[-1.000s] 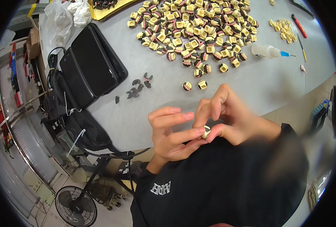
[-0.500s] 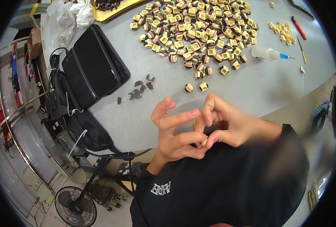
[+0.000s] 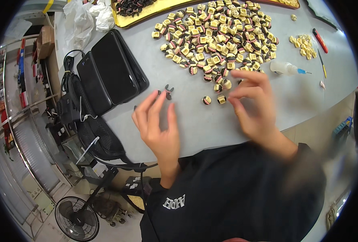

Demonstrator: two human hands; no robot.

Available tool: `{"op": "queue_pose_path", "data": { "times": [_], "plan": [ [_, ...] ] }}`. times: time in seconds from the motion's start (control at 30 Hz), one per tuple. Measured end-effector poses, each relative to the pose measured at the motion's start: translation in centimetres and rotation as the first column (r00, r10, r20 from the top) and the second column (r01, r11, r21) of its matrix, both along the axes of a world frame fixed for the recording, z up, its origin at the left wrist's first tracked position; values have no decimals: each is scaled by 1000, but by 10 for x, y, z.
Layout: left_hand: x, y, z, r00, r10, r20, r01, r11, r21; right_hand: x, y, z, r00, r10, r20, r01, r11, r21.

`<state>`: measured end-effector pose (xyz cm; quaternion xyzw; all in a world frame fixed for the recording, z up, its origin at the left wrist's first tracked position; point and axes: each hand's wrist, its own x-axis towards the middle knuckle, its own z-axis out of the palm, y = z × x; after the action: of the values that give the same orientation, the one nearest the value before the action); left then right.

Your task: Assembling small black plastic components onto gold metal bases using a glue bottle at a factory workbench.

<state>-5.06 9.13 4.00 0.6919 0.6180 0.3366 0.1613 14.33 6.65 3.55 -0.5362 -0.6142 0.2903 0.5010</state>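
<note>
Reaching with spread, empty left hand (image 3: 159,121) toward small dark clips (image 3: 169,89) and blurred, loosely curled right hand (image 3: 252,103) toward cream wound bobbins (image 3: 213,99), heaped within easy reach; right-hand contents impossible to tell.

Two hands (image 3: 158,125), two black cases (image 3: 110,74), perhaps a hundred small bobbins (image 3: 217,40), one glue bottle (image 3: 281,67)

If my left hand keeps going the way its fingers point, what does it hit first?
Probably the small dark clips lying on the table just beyond the left hand fingertips; height above the table is hard to judge.
</note>
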Motion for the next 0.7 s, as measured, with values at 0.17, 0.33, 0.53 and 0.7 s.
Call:
{"op": "queue_pose_path", "data": {
  "times": [0.17,0.33,0.53,0.7],
  "plan": [
    [-2,14,1,973,-95,-209,98,995,6,2,3,-1,995,-103,12,101,991,91],
    [2,13,0,965,-92,-245,101,995,25,5,-1,0,996,-85,15,82,991,107],
    [9,16,2,976,-124,-178,141,986,84,8,-7,3,999,-15,-40,22,985,171],
    [2,15,-3,956,-243,-164,249,968,18,10,-12,2,995,-22,-100,39,985,168]
  ]
}}
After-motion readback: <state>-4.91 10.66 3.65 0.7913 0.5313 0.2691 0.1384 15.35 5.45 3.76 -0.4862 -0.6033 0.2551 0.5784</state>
